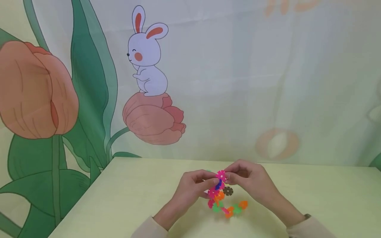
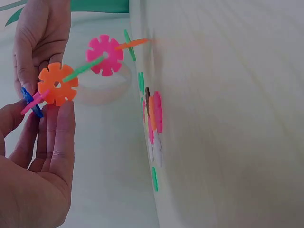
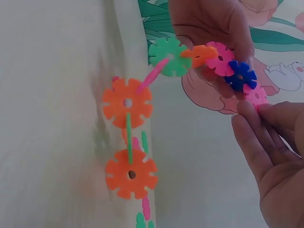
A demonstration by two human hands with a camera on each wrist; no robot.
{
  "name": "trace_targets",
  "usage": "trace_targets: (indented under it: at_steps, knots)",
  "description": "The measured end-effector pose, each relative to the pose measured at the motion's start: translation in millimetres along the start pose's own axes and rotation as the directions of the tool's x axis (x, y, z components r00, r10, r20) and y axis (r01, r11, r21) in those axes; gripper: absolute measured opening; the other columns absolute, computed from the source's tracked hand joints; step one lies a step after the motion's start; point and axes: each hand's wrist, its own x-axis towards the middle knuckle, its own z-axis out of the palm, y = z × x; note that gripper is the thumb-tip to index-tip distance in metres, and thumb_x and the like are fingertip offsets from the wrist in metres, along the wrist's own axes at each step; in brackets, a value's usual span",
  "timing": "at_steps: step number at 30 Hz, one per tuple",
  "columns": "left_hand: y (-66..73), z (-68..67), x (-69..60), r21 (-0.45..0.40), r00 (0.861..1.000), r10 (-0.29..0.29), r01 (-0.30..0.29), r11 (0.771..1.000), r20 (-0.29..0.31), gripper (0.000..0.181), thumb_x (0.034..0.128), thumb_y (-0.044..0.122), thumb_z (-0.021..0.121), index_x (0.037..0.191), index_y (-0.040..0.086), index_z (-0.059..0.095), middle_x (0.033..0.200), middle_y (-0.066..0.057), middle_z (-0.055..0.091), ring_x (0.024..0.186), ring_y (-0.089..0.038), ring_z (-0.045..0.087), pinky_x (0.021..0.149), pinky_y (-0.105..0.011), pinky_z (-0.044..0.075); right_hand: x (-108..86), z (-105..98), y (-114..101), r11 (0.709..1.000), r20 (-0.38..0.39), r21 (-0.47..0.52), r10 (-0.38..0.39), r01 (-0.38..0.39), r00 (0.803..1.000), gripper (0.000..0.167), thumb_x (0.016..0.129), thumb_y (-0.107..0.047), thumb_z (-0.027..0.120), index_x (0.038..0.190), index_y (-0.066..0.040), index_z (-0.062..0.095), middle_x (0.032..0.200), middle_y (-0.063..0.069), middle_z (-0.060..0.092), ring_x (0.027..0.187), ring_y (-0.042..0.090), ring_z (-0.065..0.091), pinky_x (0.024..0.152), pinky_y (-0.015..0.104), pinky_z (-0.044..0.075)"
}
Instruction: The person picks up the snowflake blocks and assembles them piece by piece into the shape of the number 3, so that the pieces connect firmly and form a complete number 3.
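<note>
Between the two hands hangs a chain of slotted plastic snowflake discs, in pink, blue, orange and green, joined edge to edge. My left hand [image 1: 190, 188] pinches it near the blue disc [image 3: 241, 76], close to its upper end. My right hand [image 1: 253, 180] pinches the pink disc [image 1: 221, 175] at that end with thumb and fingertips. In the right wrist view, the chain curves down through a green disc [image 3: 170, 57] to an orange disc [image 3: 131, 174] at its free end. The left wrist view shows another orange disc [image 2: 58, 84] beside the left fingertips.
Loose discs lie on the pale table [image 1: 119, 195] behind the hands, among them a dark brown disc [image 1: 228, 190] and a pink disc [image 2: 158, 111]. A green disc [image 2: 155, 179] lies apart from them. Behind the table hangs a cloth printed with a rabbit [image 1: 148, 66] and tulips.
</note>
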Motion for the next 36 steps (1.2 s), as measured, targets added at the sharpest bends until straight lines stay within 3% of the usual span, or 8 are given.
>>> trace_targets:
  at_steps: [10,19,28,36]
  knots:
    - [-5.9,-8.9,3.0,0.041,0.999,0.008,-0.006,0.999,-0.044,0.017,0.1022,0.021,0.074,0.112,0.009,0.081,0.104,-0.005,0.077,0.087,-0.019,0.074,0.076,-0.037,0.065,0.0,12,5,0.998,-0.029,0.003,0.068,-0.068,0.997,0.017,0.097,-0.017,0.080,0.108,-0.006,0.074,0.101,0.008,0.077,0.089,0.029,0.077,0.086,0.031,0.062]
    - [-13.7,-18.2,6.2,0.049,1.000,-0.019,0.019,0.999,-0.003,0.018,0.1018,0.021,0.075,0.111,0.007,0.081,0.102,-0.007,0.076,0.089,-0.020,0.072,0.074,-0.039,0.066,3.3,10,21,0.996,0.023,0.026,0.084,-0.084,0.996,0.022,0.099,-0.016,0.078,0.112,0.000,0.072,0.100,0.015,0.077,0.094,0.042,0.076,0.085,0.037,0.064]
    - [-20.1,-24.1,9.1,0.029,0.998,-0.066,0.066,0.997,0.007,0.017,0.1000,0.017,0.075,0.109,0.003,0.080,0.099,-0.008,0.077,0.085,-0.018,0.069,0.069,-0.037,0.065,12.1,-5,49,0.982,0.001,0.012,0.190,-0.190,0.982,0.021,0.100,-0.013,0.075,0.115,0.002,0.072,0.108,0.020,0.074,0.098,0.037,0.074,0.083,0.042,0.065]
    - [-25.7,-28.2,9.6,0.061,0.994,-0.112,0.112,0.992,0.007,0.019,0.1011,0.020,0.074,0.110,0.005,0.080,0.101,-0.008,0.079,0.086,-0.020,0.073,0.070,-0.036,0.065,27.8,-7,49,0.973,0.041,-0.048,0.230,-0.228,0.972,0.025,0.101,-0.015,0.075,0.118,0.003,0.073,0.107,0.016,0.075,0.097,0.033,0.072,0.083,0.038,0.064]
